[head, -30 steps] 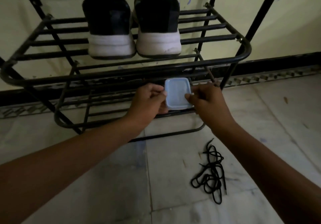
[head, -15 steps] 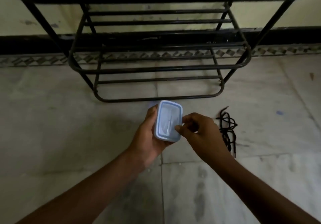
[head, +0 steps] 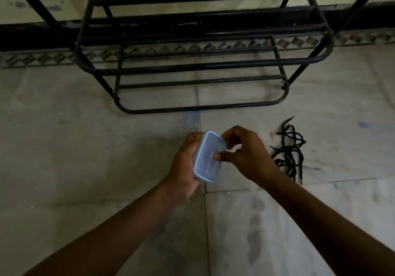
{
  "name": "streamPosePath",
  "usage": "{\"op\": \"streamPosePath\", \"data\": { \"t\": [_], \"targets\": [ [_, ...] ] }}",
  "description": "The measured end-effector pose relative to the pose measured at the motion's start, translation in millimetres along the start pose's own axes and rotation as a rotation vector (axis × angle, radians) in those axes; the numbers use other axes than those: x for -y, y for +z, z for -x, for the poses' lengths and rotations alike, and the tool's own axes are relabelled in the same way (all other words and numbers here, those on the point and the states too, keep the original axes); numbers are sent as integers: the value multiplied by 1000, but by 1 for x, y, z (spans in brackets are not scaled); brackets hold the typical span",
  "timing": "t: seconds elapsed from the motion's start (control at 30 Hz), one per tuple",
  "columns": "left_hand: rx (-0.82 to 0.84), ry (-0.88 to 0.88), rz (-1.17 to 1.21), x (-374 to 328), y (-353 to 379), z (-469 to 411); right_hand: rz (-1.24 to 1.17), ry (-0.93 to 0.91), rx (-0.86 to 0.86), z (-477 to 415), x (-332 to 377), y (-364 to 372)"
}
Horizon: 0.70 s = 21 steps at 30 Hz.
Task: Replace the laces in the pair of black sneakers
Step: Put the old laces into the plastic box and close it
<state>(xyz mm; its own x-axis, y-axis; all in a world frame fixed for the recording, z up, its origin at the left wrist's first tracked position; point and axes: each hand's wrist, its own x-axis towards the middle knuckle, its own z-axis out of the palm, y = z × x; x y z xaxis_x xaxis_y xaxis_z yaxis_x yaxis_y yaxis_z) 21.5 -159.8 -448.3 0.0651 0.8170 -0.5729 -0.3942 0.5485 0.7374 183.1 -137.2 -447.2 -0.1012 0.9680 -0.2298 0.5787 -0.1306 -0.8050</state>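
Observation:
A small clear plastic box with a pale blue lid (head: 208,157) is held above the floor, lid facing me. My left hand (head: 184,166) grips it from the left side and underneath. My right hand (head: 241,154) pinches the lid's right rim, thumb on the lid and fingers curled over its upper corner. A tangle of black laces (head: 288,150) lies on the floor just right of my right hand. The black sneakers are out of view.
A black metal shoe rack (head: 201,68) stands ahead against the wall, its lower shelves bare. Pale marble floor tiles (head: 85,147) spread all around. A dark skirting band (head: 32,34) runs along the wall's foot.
I pulled the box off the rack's lower shelf toward me and down over the floor. My view dropped, so the sneakers left the frame. My right fingers shifted to the lid's rim.

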Motion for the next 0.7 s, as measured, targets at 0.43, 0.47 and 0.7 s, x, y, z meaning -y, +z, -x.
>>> {"op": "streamPosePath", "data": {
  "t": [0.43, 0.47, 0.7],
  "targets": [
    [51, 27, -116, 10, -18, -3, 57, -244, 68, 2, 12, -9],
    [63, 29, -115, 10, -19, -3, 60, -256, 82, 1, 15, -11],
    [67, 68, -176, 12, -19, -2, 55, -296, 95, 0, 27, -10]
  ]
}}
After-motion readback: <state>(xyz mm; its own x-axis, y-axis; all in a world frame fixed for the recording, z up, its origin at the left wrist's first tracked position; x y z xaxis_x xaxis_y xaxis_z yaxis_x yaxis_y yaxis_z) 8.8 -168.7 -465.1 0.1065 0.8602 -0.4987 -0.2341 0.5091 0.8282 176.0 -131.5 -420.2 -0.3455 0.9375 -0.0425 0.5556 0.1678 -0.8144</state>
